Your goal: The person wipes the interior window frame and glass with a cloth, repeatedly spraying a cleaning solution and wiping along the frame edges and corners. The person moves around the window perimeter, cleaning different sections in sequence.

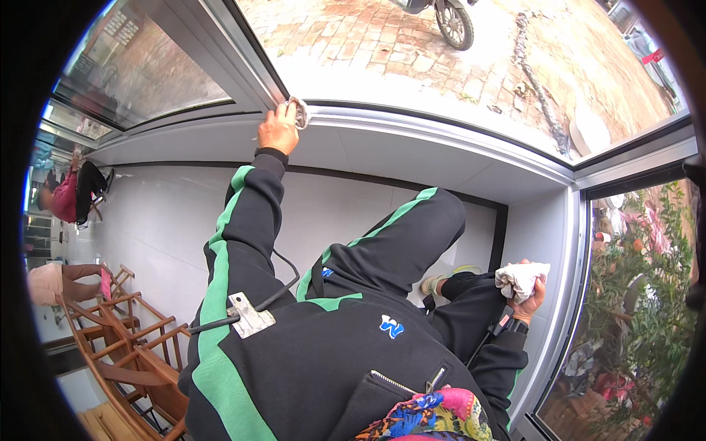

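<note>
My left hand (278, 129) reaches out to the lower corner of the metal window frame (248, 60). It grips a crumpled, greyish cloth (301, 113), pressed where the upright frame meets the sill track (386, 120). My right hand (529, 303) is low at the right, beside my leg and near the side window. A bunched white cloth (521, 281) is held in it, apart from the glass. Part of that hand is hidden behind the cloth.
Wooden chairs (132, 342) stand close at the lower left. Two people are farther left, one in a red top (65, 195). A pale window ledge (397, 146) runs before me. Leafy plants (634, 297) and a wheeled vehicle's tyre (456, 27) show outside the glass.
</note>
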The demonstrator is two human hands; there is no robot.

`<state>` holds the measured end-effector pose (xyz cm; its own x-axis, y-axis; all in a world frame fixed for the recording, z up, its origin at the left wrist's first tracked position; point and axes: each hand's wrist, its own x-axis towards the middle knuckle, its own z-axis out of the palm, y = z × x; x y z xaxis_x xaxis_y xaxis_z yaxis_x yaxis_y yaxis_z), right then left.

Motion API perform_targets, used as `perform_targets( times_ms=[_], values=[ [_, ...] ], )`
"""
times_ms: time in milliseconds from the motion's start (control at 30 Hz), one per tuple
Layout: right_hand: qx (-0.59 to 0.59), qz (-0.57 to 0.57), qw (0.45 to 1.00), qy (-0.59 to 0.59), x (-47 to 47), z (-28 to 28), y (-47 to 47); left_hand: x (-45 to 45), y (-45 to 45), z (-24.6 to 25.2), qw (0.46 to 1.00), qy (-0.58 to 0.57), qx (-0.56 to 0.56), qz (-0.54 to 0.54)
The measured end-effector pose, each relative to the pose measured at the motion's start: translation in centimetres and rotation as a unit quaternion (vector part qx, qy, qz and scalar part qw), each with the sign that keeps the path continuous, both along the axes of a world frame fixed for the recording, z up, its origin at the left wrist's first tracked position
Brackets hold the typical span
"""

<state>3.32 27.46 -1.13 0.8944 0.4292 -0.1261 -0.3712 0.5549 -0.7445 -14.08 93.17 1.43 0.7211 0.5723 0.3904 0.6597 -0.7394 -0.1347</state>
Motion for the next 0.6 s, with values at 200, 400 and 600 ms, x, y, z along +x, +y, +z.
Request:
perform_targets(
  times_ms=[200, 400, 600],
  values=[
    [0.013, -0.009, 1.000, -0.007, -0.2, 0.2, 0.3, 1.1, 0.0, -1.0, 0.987, -0.056, -0.128, 0.079],
    [0.030, -0.003, 1.000, 0.001, -0.2, -0.1, -0.1, 1.5, -0.4, -1.9, 0.968, -0.152, -0.198, 0.039],
    [0.027, 0.012, 1.000, 0.002, 0.0, 0.2, 0.4, 2.5, -2.7, -1.1, 0.974, -0.125, -0.177, -0.060]
  ],
)
